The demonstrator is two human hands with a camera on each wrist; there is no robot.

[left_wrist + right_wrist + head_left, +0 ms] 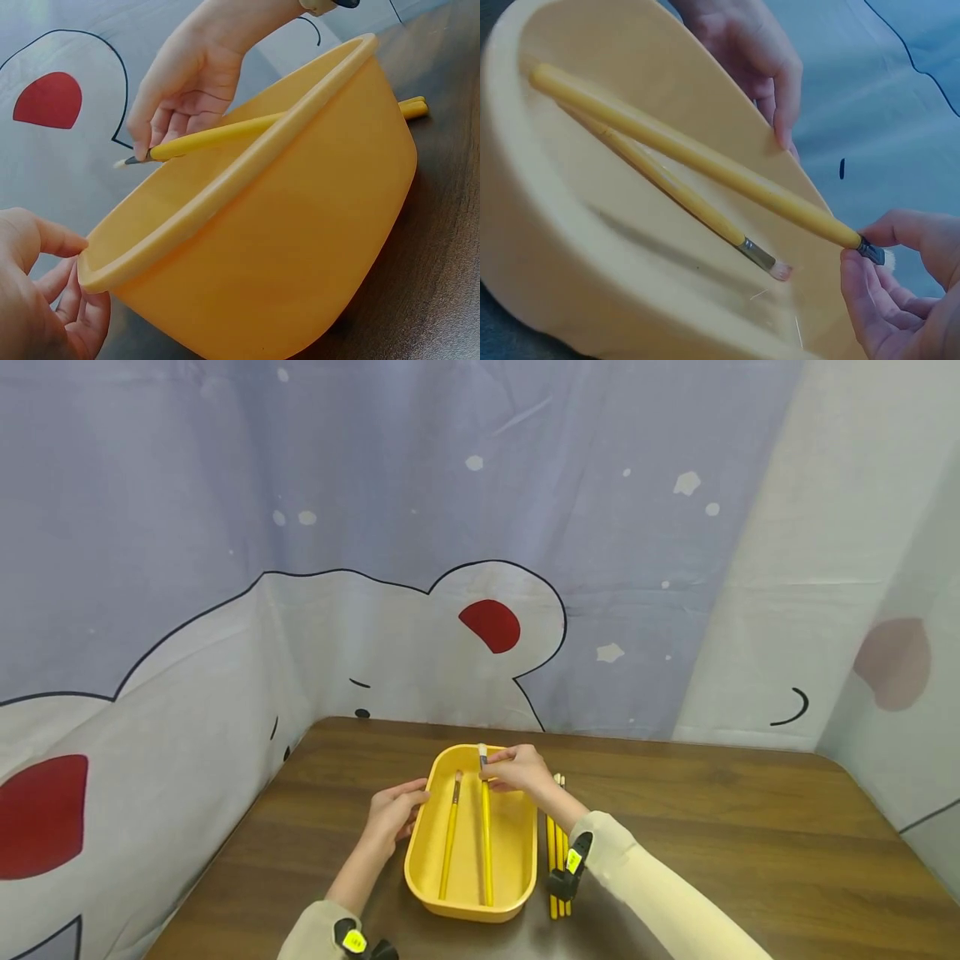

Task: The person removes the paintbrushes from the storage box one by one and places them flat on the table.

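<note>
A yellow plastic tub (517, 835) stands on the table, longer than it is wide, with rounded corners. My left hand (392, 814) grips its rim at the left side, fingertips on both faces of the edge. My right hand (521, 770) pinches a yellow-handled paintbrush (487, 843) near its metal collar, just below the pale bristles. That brush slants, its bristle end raised by the rim and its handle end down inside the tub. A second paintbrush (682, 195), with pinkish bristles, lies on the tub's floor.
Several more yellow-handled paintbrushes (552, 852) lie side by side on the wooden table (712, 827), close along the tub's right side. A printed cloth (420, 485) hangs behind the table and along its sides.
</note>
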